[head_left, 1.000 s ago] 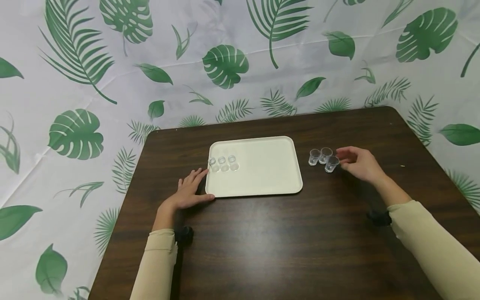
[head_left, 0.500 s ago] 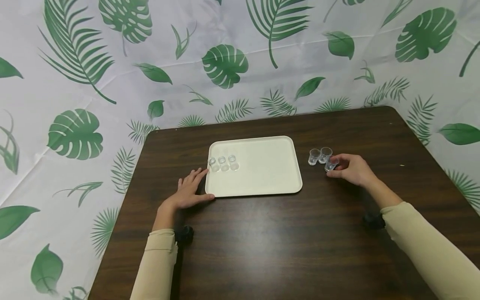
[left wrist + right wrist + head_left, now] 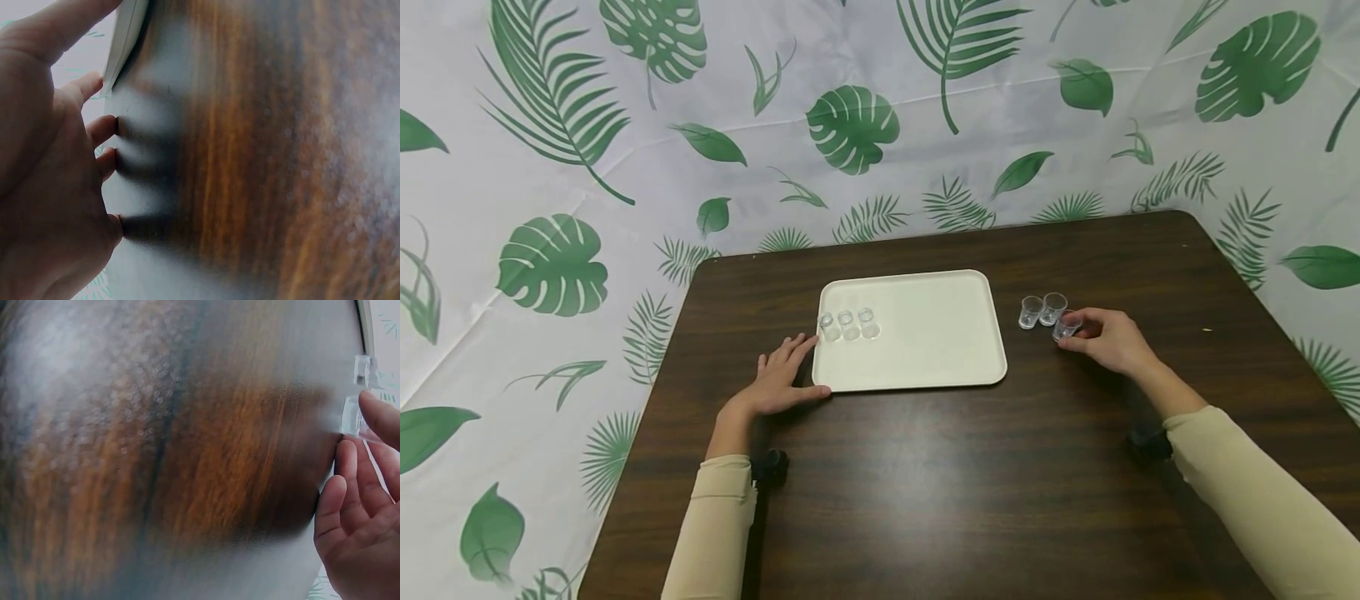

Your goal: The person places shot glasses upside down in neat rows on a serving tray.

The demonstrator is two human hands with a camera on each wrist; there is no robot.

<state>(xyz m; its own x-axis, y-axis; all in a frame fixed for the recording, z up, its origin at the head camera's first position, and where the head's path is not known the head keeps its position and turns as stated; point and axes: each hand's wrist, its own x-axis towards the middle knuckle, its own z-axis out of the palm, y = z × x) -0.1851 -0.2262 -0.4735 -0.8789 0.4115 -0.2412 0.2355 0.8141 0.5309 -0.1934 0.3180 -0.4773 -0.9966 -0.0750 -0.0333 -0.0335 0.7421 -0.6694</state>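
My right hand (image 3: pixel 1112 340) pinches a small clear shot glass (image 3: pixel 1066 328) between thumb and fingers, right of the tray. Seen from the right wrist, that glass (image 3: pixel 351 417) stands upright, partly covered by the thumb. Two more clear shot glasses, one at the left (image 3: pixel 1030 312) and one behind (image 3: pixel 1053 308), stand close beside it. My left hand (image 3: pixel 775 387) lies spread at the left end of a cream rectangular tray (image 3: pixel 932 342), thumb and index fingertip at its edge. Three clear glasses (image 3: pixel 847 323) form a row on the tray's left side.
A dark wood-grain table (image 3: pixel 917 483) carries everything. Behind it hangs a white cloth (image 3: pixel 940 150) printed with green leaves, reaching the table's far edge. Dark wrist devices sit under both cuffs, the left one (image 3: pixel 769 468) low over the tabletop.
My right hand has moved left from beside the group of three glasses and taken hold of the nearest one. The left hand, tray and row of glasses stay put.
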